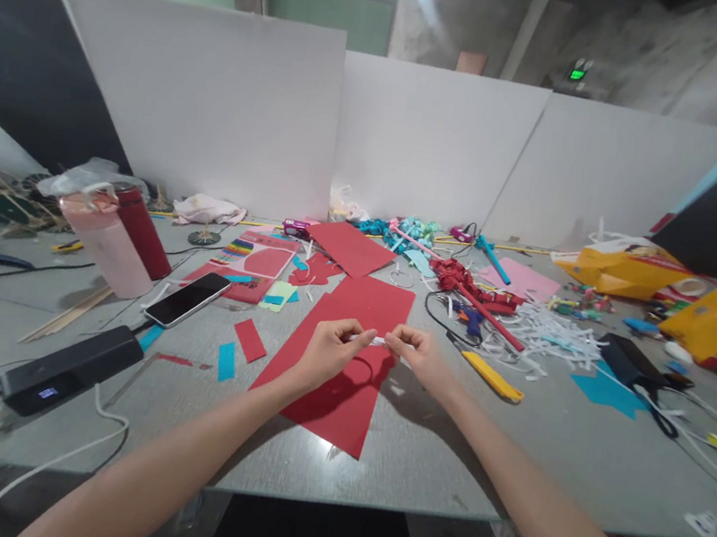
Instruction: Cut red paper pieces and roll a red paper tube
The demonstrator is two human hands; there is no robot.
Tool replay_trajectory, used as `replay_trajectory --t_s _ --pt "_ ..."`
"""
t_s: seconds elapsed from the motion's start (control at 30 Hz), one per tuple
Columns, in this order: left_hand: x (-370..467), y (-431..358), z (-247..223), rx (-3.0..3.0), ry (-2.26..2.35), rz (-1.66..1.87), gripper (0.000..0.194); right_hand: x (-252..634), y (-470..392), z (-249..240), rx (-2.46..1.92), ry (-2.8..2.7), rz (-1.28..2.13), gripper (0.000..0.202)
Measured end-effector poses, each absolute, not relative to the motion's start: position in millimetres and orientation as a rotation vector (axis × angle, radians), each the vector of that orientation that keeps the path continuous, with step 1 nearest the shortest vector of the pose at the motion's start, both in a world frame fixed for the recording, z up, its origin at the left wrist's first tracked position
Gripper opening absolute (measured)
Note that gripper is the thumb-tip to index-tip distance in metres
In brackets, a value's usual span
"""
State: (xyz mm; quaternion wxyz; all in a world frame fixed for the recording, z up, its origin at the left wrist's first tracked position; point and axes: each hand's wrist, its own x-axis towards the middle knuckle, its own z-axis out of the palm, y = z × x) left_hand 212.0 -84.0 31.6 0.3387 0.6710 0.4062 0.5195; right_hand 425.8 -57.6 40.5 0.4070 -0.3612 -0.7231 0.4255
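Note:
Between my two hands is a thin white strip (378, 341), which looks like paper. My left hand (330, 353) is closed, pinching its left end between thumb and finger. The right end sits in a pinch of my right hand (424, 361), also closed. Both hands are over red paper sheets (336, 410) spread on the table. Another red sheet (351, 249) lies farther back. Left of the hands are a small red rectangle (250, 340) and a blue one (227, 361). To the right lies a yellow utility knife (492, 377).
A phone (188, 299), a black power bank (70, 368) and two bottles, one pink (108, 242), stand or lie leftward. White paper shreds (558, 336), a red stick (493, 317) and a glue gun (469, 321) are at right. White panels (431, 153) close off the back.

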Motion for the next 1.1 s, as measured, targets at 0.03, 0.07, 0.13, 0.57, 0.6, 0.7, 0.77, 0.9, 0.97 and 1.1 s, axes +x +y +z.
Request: replay_trajectory --t_s 0.03,0.07,0.13,0.57,0.6,0.7,0.77,0.9,0.97,1.1 --pt "211.8 -83.3 31.2 1.745 1.062 1.349 0.047 426.4 -58.1 40.4 -0.909 -1.816 1.069 0.051" --pt "211.6 -82.5 30.9 1.744 1.068 1.344 0.047 427.0 -58.6 40.3 -0.908 -1.808 1.062 0.051" --pt "211.0 -81.0 30.4 1.739 1.079 1.334 0.046 428.0 -59.2 39.8 -0.902 -1.799 1.046 0.049" --pt "211.6 -75.6 29.6 1.674 1.022 1.363 0.045 422.3 -57.4 38.4 -0.959 -1.781 1.119 0.052" --pt "211.8 -75.1 29.0 1.672 1.019 1.367 0.046 422.1 -57.1 37.7 -0.957 -1.779 1.124 0.051" --pt "212.3 -74.0 27.3 1.64 1.009 1.389 0.046 421.9 -56.0 35.0 -0.95 -1.78 1.135 0.051" --pt "211.8 -73.1 26.9 1.586 1.002 1.411 0.045 422.2 -54.9 33.4 -0.948 -1.78 1.133 0.053" --pt "208.7 -69.5 27.0 1.458 0.946 1.461 0.042 423.9 -52.1 31.2 -0.969 -1.78 1.12 0.057" --pt "207.4 -67.0 26.5 1.39 0.896 1.473 0.042 424.9 -50.9 30.1 -0.983 -1.789 1.104 0.056" --pt "208.2 -61.6 23.5 1.162 0.753 1.446 0.042 425.2 -48.8 25.8 -1.021 -1.805 1.039 0.053"
